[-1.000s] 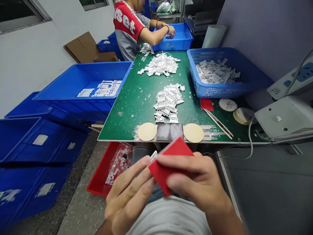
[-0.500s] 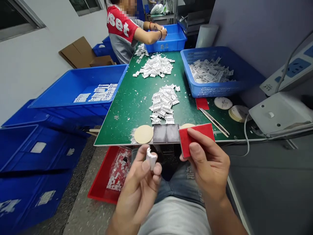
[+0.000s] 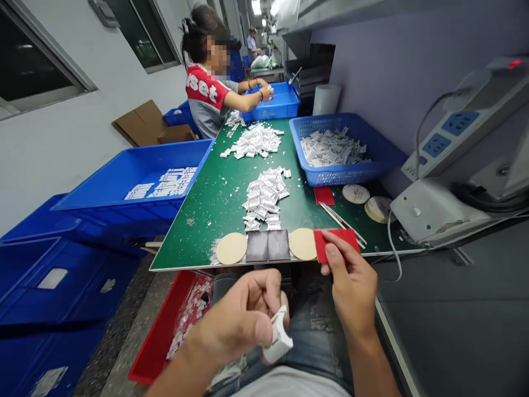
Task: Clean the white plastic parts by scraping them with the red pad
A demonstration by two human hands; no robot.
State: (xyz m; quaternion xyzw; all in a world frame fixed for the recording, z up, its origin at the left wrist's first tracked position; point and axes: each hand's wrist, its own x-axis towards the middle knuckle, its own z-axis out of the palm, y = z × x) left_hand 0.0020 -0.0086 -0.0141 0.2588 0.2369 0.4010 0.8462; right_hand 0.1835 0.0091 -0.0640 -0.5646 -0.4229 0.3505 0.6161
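My left hand (image 3: 252, 314) is closed on a small white plastic piece (image 3: 279, 339) with a curved notch, held low over my lap. Between the thumb and fingers of my right hand (image 3: 351, 281) is a flat red rectangular pad (image 3: 341, 242), level with the table's front edge. Along that edge lie a cream disc (image 3: 231, 248), two dark grey square pads (image 3: 268, 246) side by side, and another cream disc (image 3: 303, 243) that the red pad partly overlaps in view. Just behind them is a heap of similar white pieces (image 3: 264, 196).
Another white heap (image 3: 257, 140) and a blue basket of pieces (image 3: 351, 175) stand farther back. A cutter knife (image 3: 341, 223) lies at right, near a power strip (image 3: 446, 132). Blue bins (image 3: 132, 207) line the left; a red bin (image 3: 144, 353) sits below. A co-worker (image 3: 206, 99) works at the far end.
My left hand has moved down and turned the white piece over, so its notch faces right. The red pad has tilted flatter in my right hand. The view has tipped upward.
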